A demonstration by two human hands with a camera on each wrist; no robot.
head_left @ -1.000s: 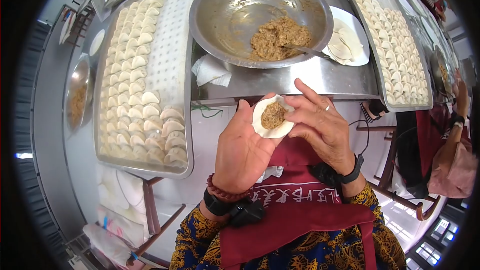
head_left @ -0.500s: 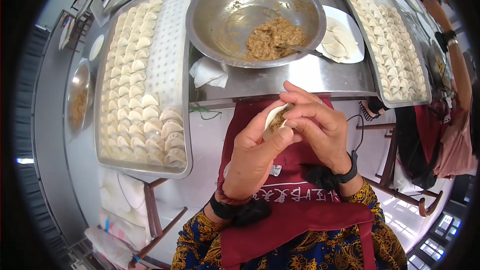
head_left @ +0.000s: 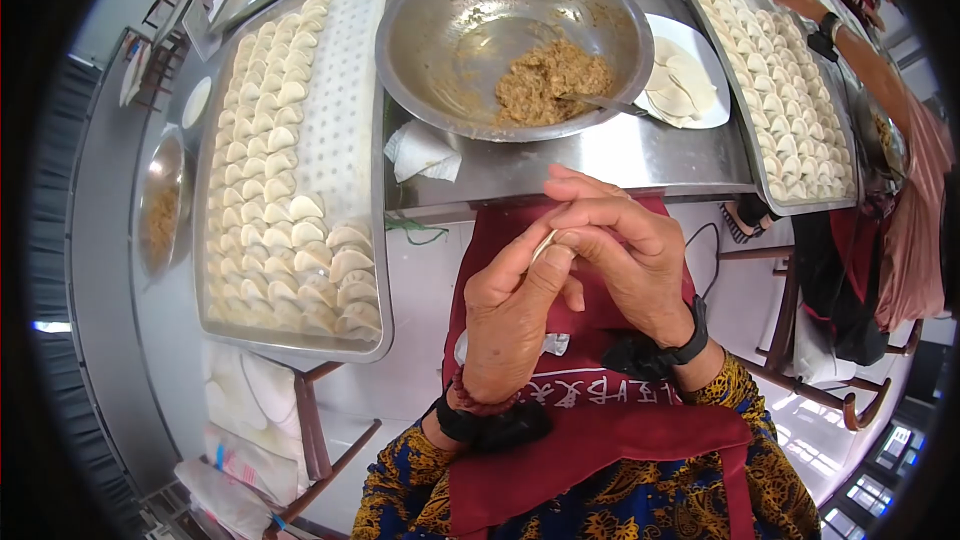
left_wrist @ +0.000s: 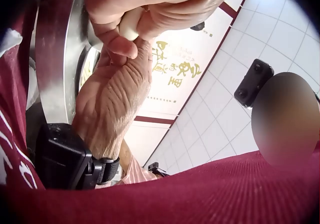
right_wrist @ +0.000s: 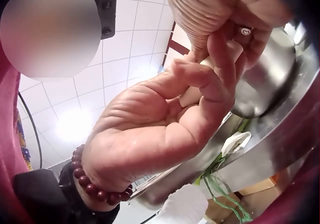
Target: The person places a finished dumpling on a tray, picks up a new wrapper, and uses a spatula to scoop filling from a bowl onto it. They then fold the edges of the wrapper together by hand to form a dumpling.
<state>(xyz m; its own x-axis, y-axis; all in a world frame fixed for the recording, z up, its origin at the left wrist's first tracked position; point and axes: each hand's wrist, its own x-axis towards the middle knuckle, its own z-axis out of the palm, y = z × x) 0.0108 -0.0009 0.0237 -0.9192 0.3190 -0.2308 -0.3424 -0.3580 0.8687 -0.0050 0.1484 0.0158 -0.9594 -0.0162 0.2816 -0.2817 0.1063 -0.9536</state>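
Note:
A folded pale dumpling [head_left: 543, 246] is pinched between the two hands in front of the apron, mostly covered by fingers. My left hand [head_left: 508, 325] has its thumb and fingers curled round one side. From the other side my right hand [head_left: 640, 258] presses the edge with thumb and index finger. In the left wrist view a smooth piece of dough [left_wrist: 131, 24] shows between the fingertips. The right wrist view shows the dough [right_wrist: 191, 96] inside the curled fingers of my left hand [right_wrist: 145, 129]; its filling is hidden.
Beyond the hands stands a metal bowl [head_left: 440, 90] of filling [head_left: 552, 82] with a spoon. A plate [head_left: 712, 112] of wrappers [head_left: 680, 85] is beside it. Trays of dumplings lie left [head_left: 340, 50] and right [head_left: 735, 105]. A crumpled tissue [head_left: 422, 152] rests near the edge.
The open wrapper with visible filling has been folded over, and the hands have closed together round it. Another person's arm at the right now reaches over the far tray.

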